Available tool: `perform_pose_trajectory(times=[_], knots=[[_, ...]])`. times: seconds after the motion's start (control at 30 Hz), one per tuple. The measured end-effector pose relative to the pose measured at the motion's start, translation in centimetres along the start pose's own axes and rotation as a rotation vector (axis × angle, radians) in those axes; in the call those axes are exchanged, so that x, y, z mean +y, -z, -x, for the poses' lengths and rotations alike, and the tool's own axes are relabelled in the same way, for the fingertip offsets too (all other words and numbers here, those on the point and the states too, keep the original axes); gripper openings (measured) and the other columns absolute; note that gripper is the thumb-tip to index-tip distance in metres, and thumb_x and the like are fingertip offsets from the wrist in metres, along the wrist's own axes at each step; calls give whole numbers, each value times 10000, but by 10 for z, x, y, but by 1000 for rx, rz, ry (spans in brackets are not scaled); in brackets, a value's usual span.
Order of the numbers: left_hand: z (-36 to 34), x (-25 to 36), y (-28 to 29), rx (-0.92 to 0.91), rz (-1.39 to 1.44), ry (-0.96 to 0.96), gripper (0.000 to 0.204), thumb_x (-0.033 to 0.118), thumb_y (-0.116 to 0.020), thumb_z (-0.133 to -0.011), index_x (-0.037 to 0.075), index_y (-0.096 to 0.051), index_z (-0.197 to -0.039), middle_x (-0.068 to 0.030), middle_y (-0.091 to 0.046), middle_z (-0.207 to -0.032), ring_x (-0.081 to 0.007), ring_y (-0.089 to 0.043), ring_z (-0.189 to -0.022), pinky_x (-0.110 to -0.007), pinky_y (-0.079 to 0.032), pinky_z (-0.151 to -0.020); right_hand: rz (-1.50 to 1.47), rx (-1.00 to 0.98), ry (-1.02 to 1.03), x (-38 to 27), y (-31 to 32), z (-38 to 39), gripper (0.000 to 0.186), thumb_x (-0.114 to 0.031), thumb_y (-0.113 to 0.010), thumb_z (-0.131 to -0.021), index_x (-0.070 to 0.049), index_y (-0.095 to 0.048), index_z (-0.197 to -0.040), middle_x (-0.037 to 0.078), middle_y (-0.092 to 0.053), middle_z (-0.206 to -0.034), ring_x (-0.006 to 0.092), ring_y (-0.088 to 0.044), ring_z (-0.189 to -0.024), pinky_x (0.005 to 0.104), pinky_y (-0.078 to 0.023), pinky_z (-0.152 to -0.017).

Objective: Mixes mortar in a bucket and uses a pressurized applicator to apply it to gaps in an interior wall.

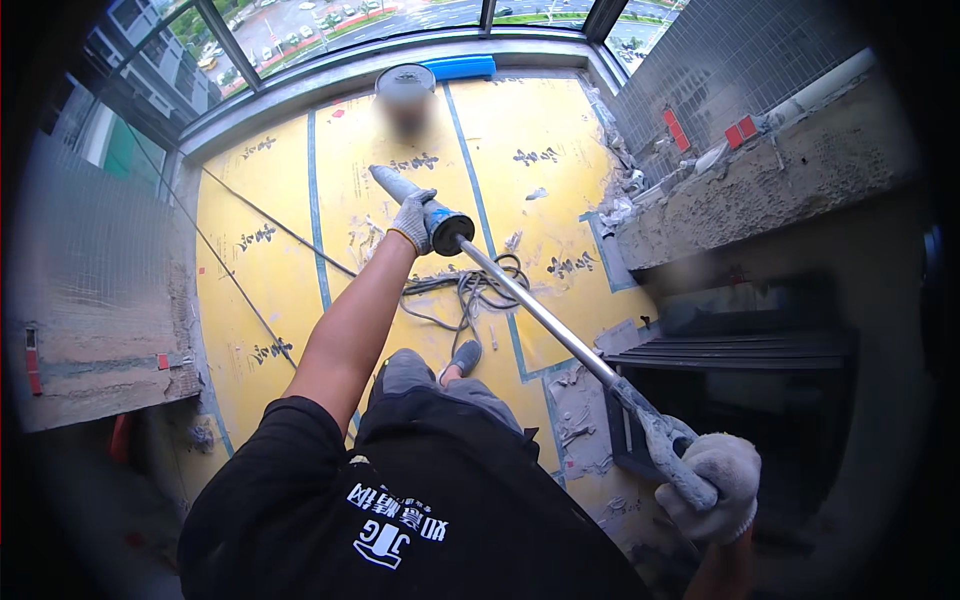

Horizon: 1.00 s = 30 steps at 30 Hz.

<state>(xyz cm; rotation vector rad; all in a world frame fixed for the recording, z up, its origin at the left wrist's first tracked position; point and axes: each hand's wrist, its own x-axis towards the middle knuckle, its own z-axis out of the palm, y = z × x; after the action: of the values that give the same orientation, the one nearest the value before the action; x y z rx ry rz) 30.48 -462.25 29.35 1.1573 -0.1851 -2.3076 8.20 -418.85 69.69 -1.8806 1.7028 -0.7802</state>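
Observation:
I hold a long caulking gun stretched out in front of me. My left hand [414, 221], in a grey work glove, grips the grey barrel [395, 186] just behind its black end cap. A bare metal push rod [535, 309] runs back from the cap to the handle and trigger [668, 452]. My right hand [718, 486], in a white knit glove, is closed on that handle at the lower right. The nozzle end points toward the far side of the balcony.
Yellow protective sheets [300, 290] with blue tape seams cover the floor. A tangle of grey cable [470, 292] lies by my foot [462, 358]. A rough cement ledge [770, 190] and mesh-covered walls flank me. A round bucket [404, 90] stands by the far window.

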Motion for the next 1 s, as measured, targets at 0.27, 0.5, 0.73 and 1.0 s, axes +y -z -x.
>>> perform_pose_trajectory(times=[0.27, 0.5, 0.73, 1.0], knots=[[-145, 38, -136, -28, 245, 110, 515, 347, -721, -887, -24, -509, -1173, -203, -630, -941, -404, -659, -849, -580, -572, -863, -24, 168, -473, 141, 87, -48, 139, 25, -653, -623, -25, -602, -742, 115, -668, -734, 281, -689, -778, 392, -542, -849], [-294, 44, -288, -183, 45, 201, 364, 334, -754, -873, 31, -602, -1006, -159, -648, -879, -346, -665, -827, -515, -580, -815, -112, -109, -1429, 278, 60, -68, 460, -235, -899, -712, 14, -725, -1057, 129, -754, -1055, 257, -714, -1060, 368, -538, -962], [-355, -52, -429, -355, -406, 244, 286, 227, -779, -871, 14, -663, -1023, -148, -707, -918, -263, -705, -843, -429, -592, -797, -168, 590, -1154, 415, 8, -287, 716, -337, -886, -717, 9, -624, -1286, 198, -676, -1256, 346, -661, -1179, 428, -509, -1042], [-416, -125, -491, -526, -1117, 273, 726, 400, -865, -826, 30, -557, -1370, -124, -689, -1204, -210, -667, -1066, -360, -551, -910, 11, 439, -1130, 671, -79, -389, 701, -286, -828, -805, -37, -490, -1367, 161, -619, -1354, 300, -617, -1240, 407, -497, -1040]])
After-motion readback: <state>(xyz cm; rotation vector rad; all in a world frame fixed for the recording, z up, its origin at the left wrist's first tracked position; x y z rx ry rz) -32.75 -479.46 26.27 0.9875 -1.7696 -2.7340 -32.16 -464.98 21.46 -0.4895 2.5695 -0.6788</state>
